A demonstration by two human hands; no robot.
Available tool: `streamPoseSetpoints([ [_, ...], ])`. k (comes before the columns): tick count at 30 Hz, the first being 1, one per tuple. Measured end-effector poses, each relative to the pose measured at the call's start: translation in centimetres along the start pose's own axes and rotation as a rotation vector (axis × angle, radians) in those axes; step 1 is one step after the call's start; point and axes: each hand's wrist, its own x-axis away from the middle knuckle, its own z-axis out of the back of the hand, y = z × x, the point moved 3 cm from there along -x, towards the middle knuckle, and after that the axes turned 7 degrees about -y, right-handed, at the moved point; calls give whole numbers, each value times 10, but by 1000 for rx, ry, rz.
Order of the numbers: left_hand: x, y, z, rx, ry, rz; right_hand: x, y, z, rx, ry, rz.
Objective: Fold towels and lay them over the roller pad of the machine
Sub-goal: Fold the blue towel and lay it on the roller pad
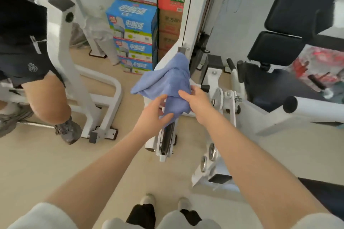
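Step in hand: draping — the blue towel lies bunched over a bar of the white machine, not yet folded flat.
Left hand: fingers spread and nearly straight, the thumb under the towel's lower edge; it touches the cloth rather than gripping it.
Right hand: laid on the towel's right side, fingers bent over the fabric; whether it pinches the cloth cannot be told.
Next move, as a judgement: the loose flap at the left wants drawing across and smoothing down so the layers sit even.
Hidden: the roller pad itself is covered by the towel — its shape is not visible.
Cut off: a second person's leg at the left edge, stacked boxes behind.
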Motion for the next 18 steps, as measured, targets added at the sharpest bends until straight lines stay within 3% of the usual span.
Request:
streamPoseSetpoints([
  [4,-9,0,11,23,47,-34,20,4,11,282,-111,-1],
  [6,-13,10,18,-35,116,-148,39,8,16,443,-151,49],
  [8,-16,22,15,-238,84,-334,59,14,22,461,-168,78],
  [13,-11,39,-23,-478,-180,-660,117,35,49,-99,-161,37],
  [16,6,48,-56,-253,-534,-500,146,44,68,-373,-152,105],
  [18,19,54,-76,-111,-649,-391,167,48,79,-515,-147,156],
])
